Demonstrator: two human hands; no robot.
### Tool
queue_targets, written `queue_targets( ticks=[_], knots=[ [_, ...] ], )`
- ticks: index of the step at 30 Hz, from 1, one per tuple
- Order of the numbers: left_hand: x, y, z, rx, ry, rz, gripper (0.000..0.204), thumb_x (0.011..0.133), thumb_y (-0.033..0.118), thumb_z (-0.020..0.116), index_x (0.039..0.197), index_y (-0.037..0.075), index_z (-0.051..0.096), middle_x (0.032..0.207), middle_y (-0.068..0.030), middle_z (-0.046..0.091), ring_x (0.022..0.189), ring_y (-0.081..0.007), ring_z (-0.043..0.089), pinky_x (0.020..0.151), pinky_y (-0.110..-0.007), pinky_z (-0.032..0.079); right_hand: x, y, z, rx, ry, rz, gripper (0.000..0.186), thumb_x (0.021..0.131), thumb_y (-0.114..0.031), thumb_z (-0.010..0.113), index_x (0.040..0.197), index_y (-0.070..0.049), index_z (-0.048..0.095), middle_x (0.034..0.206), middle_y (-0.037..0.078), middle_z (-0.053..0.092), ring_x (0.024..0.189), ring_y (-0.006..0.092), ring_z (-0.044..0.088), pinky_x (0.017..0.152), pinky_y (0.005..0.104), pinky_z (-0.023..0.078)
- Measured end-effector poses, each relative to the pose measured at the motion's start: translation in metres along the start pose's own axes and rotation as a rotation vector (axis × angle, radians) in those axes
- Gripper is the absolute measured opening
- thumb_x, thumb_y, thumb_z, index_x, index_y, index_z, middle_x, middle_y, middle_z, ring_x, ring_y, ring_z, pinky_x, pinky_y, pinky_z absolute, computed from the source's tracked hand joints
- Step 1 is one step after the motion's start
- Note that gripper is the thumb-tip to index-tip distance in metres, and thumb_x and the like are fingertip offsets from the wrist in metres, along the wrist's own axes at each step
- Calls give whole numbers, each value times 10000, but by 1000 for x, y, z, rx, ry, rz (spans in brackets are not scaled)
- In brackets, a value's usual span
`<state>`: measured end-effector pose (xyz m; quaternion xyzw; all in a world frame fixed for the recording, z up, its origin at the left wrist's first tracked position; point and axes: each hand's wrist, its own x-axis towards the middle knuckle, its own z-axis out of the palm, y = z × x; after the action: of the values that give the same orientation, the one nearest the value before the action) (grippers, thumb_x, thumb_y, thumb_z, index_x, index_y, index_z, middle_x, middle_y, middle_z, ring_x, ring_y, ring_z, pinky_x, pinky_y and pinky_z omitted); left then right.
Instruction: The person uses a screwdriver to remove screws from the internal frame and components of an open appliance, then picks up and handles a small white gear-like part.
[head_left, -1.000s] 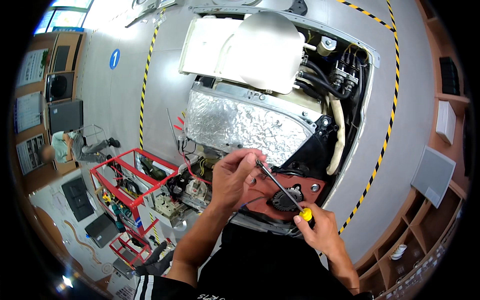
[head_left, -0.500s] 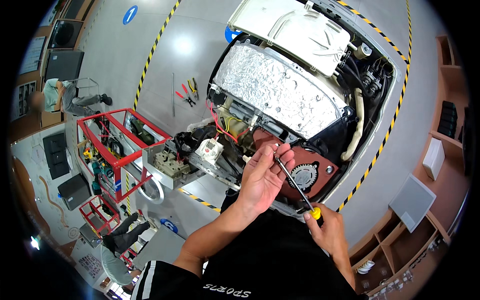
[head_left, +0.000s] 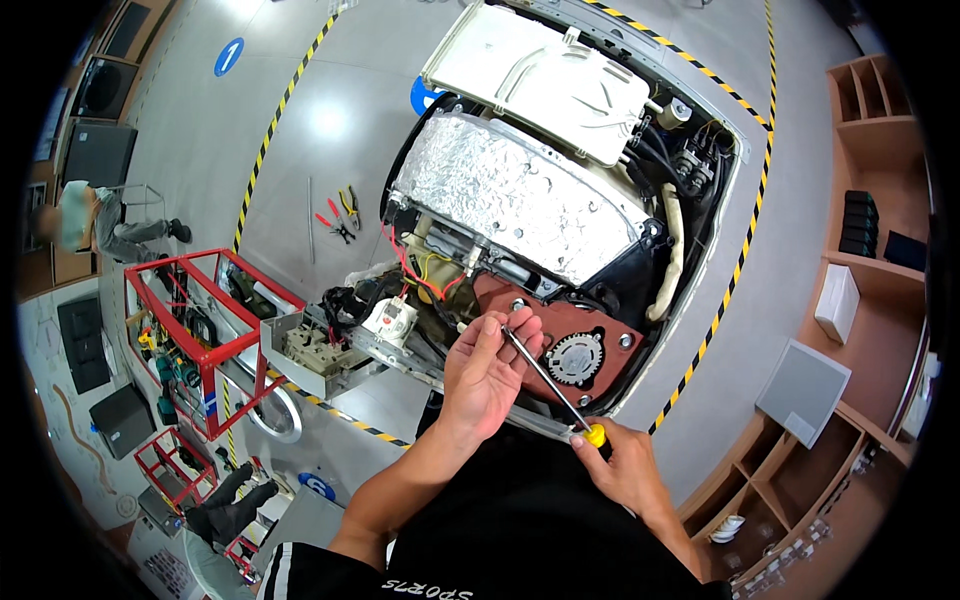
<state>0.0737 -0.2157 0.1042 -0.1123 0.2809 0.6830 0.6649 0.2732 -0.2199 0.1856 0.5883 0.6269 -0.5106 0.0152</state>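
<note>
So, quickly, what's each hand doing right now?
Left hand: fingers curled at the tip of the screwdriver; whether they pinch anything can't be told.
Right hand: closed around its yellow handle.

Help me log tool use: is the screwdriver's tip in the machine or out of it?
Out: the screwdriver passes above the brown cover, its tip at the left hand and its yellow handle in the right hand.

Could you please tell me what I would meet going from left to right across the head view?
Large red frame, metal rod, red-handled pliers, left hand, right hand, grey panel.
</note>
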Motion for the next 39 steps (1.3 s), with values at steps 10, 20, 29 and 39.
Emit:
queue_targets(
  ticks=[10,20,29,39],
  knots=[
    [8,-9,10,105,87,-31,159,1016,201,520,1090,85,599,1176,-105,663,1082,-215,652,974,-380,532,7,4,-10,-35,100,-55,384,840,-283,746,1047,29,663,834,191,696,710,350,677,648,377,534],
    [22,-10,10,79,-10,-74,228,1020,186,510,1196,44,542,1177,-145,643,1131,-261,626,1018,-413,500,17,3,-19,18,48,-42,368,824,-217,772,1076,6,622,792,177,673,676,335,665,643,372,525],
    [55,-11,35,268,190,-104,233,993,168,564,1195,52,552,1041,-68,613,957,-179,604,888,-364,518,13,14,-55,764,-55,-77,484,719,99,583,1195,5,573,1266,157,457,937,225,666,768,299,543],
    [100,40,44,548,-22,-372,129,908,45,650,1003,-42,649,860,-82,619,731,-158,545,635,-354,469,30,57,-108,1190,-112,-279,427,754,40,637,1175,52,565,1289,339,496,1029,408,654,753,384,606]
  ],
)
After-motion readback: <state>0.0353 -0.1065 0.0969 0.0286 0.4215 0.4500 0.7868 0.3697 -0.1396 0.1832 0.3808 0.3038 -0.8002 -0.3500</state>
